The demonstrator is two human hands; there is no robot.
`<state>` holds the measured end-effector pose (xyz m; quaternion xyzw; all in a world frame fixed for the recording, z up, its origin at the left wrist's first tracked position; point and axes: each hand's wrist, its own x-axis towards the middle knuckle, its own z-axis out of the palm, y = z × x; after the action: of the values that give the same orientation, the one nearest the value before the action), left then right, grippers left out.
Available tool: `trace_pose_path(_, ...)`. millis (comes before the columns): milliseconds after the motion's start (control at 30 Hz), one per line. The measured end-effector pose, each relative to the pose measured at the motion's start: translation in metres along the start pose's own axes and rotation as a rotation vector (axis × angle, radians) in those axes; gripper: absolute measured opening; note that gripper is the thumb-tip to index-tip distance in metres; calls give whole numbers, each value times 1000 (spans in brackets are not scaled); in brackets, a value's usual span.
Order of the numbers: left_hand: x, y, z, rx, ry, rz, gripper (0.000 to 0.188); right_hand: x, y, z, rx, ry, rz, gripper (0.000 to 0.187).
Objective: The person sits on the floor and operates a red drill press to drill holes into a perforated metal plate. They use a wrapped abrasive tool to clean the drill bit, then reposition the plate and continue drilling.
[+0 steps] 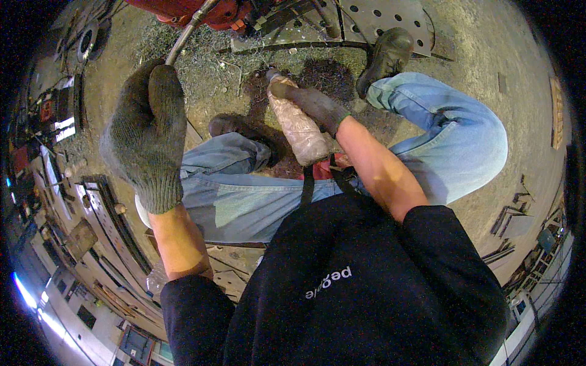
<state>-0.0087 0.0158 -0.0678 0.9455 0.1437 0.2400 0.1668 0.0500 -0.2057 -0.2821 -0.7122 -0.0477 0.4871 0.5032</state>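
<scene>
Gripping slim metal rod [188, 30] with grey-knit-gloved left hand [148, 125], dusty brownish bottle-shaped container [296, 127] with right hand [310, 107]. Apparently lever work; next, likely needs steady pull.

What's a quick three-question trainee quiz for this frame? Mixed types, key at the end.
1. Multiple choice: the left hand grips A) a hammer, B) a metal rod, C) a brush.
2. True or false: the right hand is bare, with no glove.
3. Open: which way does the narrow end of the bottle point?

Key:
1. B.
2. False; it wears a dark glove.
3. Toward the picture's upper edge, leaning left.
</scene>
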Motion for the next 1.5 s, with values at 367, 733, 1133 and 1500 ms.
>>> trace_pose_path(367, 0, 3, -2, 32, 1, -34, 26, 8, 10, -1, -109, -27, 1, 96)
trace_pose_path(733, 2, 3, -2, 118, 24, 34, 25, -5, -7, 0, 85, -18, 53, 85)
trace_pose_path(1133, -3, -7, 6, -79, 64, -6, 26, 9, 8, 11, 654, -97, 19, 59)
trace_pose_path(1500, -2, -4, 2, 86, 6, 22, 33, 7, 7, 10, 672, -88, 134, 43)
